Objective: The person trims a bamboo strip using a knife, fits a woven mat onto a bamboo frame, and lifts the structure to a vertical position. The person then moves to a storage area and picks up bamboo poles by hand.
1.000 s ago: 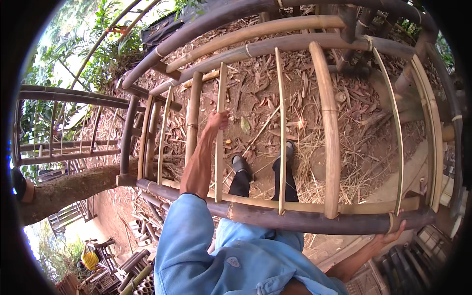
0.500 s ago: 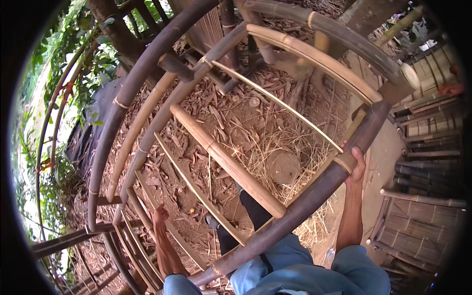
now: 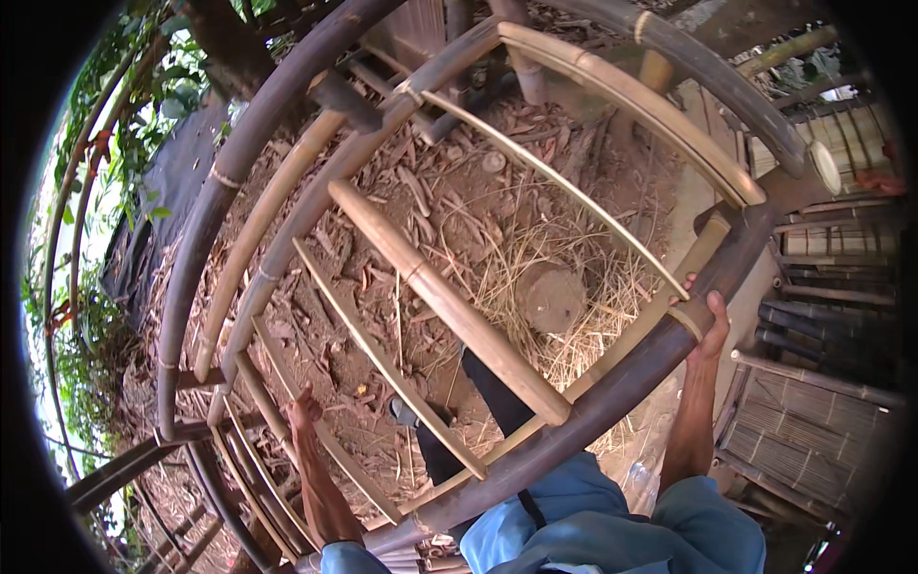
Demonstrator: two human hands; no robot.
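A bamboo furniture frame (image 3: 622, 378) of dark poles spans the view in front of me. My right hand (image 3: 708, 320) is wrapped around its near dark pole, close to the right corner, beside the end of a thin pale bamboo strip (image 3: 564, 182). At the left, my left hand (image 3: 304, 409) is closed at a narrow bamboo slat (image 3: 344, 457); its fingers are partly hidden. A thick pale bamboo crosspiece (image 3: 449, 301) and another slim slat (image 3: 382, 354) run across the frame between my hands.
Below lies earth strewn with dry leaves and straw, with a round wooden stump (image 3: 550, 297). A woven bamboo panel (image 3: 794, 426) and stacked poles are at the right. Dark sheeting (image 3: 167, 230) and green leaves are at the left. A clear plastic bottle (image 3: 643, 478) lies by my right side.
The frame looks slightly larger and spreads a little wider in view, its right corner farther right. My right hand has shifted slightly right with it. Both hands keep their places on the bamboo.
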